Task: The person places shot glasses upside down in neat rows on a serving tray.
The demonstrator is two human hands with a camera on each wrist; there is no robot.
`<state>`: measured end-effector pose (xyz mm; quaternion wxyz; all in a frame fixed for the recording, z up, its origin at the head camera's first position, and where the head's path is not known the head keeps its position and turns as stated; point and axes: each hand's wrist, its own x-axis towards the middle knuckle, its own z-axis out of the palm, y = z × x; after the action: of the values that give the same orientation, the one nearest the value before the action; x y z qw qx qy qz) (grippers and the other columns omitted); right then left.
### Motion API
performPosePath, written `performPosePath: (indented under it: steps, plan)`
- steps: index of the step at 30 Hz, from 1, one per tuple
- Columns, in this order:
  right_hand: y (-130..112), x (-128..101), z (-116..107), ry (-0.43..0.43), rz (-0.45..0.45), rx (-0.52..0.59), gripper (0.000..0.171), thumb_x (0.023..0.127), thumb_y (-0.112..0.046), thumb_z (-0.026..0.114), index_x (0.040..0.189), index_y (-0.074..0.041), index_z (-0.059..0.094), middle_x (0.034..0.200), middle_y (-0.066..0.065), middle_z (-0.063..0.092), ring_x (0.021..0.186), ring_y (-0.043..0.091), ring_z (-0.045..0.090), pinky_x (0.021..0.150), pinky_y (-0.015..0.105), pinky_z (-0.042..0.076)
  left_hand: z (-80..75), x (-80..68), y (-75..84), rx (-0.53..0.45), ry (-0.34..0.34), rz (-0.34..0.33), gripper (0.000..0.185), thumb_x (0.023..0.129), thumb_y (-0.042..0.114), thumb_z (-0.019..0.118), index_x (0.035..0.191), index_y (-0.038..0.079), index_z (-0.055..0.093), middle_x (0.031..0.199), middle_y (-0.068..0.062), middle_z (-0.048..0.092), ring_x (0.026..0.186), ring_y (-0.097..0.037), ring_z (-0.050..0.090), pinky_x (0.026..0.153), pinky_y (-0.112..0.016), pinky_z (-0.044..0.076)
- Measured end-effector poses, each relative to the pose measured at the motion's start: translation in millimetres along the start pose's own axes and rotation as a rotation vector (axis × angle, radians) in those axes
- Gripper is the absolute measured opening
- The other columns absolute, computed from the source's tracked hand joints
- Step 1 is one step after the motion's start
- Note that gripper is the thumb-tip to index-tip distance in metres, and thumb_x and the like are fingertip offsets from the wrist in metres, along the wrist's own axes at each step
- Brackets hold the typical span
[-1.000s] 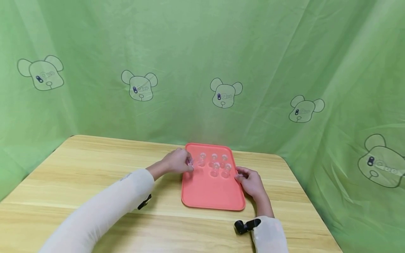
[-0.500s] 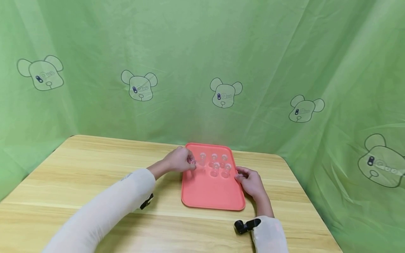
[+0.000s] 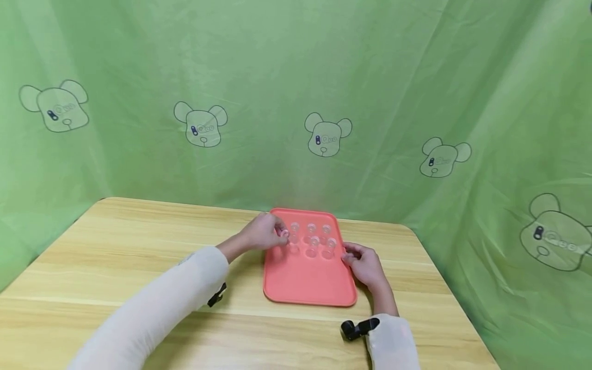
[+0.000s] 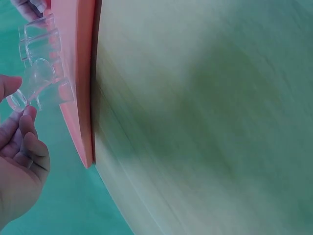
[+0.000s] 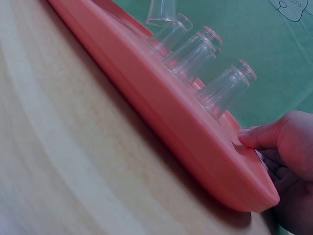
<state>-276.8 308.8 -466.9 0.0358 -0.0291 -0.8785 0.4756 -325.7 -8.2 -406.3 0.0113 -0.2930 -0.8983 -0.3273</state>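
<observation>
My left hand point(image 3: 264, 231) pinches a small clear shot glass point(image 4: 35, 84) by its base, between thumb and fingertips. It is tilted, mouth toward the tray, and hangs over the tray's left part; in the right wrist view this held glass point(image 5: 161, 11) is partly cut off by the top edge. Several similar glasses point(image 3: 312, 250) stand mouth down in rows on the pink-red tray point(image 3: 310, 288). At the tray's right edge, my right hand point(image 3: 365, 264) holds the rim, thumb point(image 5: 257, 137) on top and fingers partly hidden at the outer side.
The tray lies on a light wood-grain table point(image 3: 152, 246), close to its far edge. Behind it hangs a green curtain point(image 3: 263, 169) with printed bear heads. A black device point(image 3: 358, 329) is strapped at the right wrist.
My left hand has moved slightly right with the glass, which now hangs near the front row of standing glasses. My right hand keeps its place on the rim; the head view shifts slightly.
</observation>
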Motion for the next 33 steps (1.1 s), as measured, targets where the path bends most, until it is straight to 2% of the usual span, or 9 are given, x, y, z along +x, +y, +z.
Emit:
performPosePath:
  steps: [9, 18, 33]
  plan:
    - [0, 1, 0, 0.002, 0.000, 0.013, 0.039, 0.102, -0.007, 0.060, 0.140, -0.002, 0.060, 0.119, 0.017, 0.067, 0.107, 0.027, 0.062, 0.079, 0.027, 0.052, 9.7, 3.3, -3.6, -0.082, 0.044, 0.030, 0.009, 0.083, 0.015, 0.079, 0.088, 0.013, 0.072, 0.082, 0.004, 0.068, 0.076, -0.011, 0.060, 0.070, -0.026, 0.052]
    - [-1, 1, 1, 0.006, 0.007, 0.011, 0.039, 0.102, -0.006, 0.060, 0.141, -0.002, 0.060, 0.120, 0.017, 0.067, 0.107, 0.027, 0.061, 0.080, 0.027, 0.052, 17.9, 6.3, -7.9, -0.173, 0.068, -0.005, 0.017, 0.083, 0.012, 0.079, 0.097, 0.007, 0.070, 0.088, 0.001, 0.066, 0.070, -0.012, 0.056, 0.061, -0.025, 0.050]
    - [-3, 0, 2, 0.000, 0.013, 0.013, 0.039, 0.103, -0.007, 0.059, 0.141, -0.002, 0.059, 0.121, 0.017, 0.066, 0.108, 0.027, 0.060, 0.082, 0.028, 0.052, 25.5, 6.1, -9.0, -0.206, 0.054, -0.020, 0.018, 0.086, 0.011, 0.078, 0.101, 0.005, 0.070, 0.089, 0.000, 0.067, 0.080, -0.013, 0.061, 0.071, -0.025, 0.053]
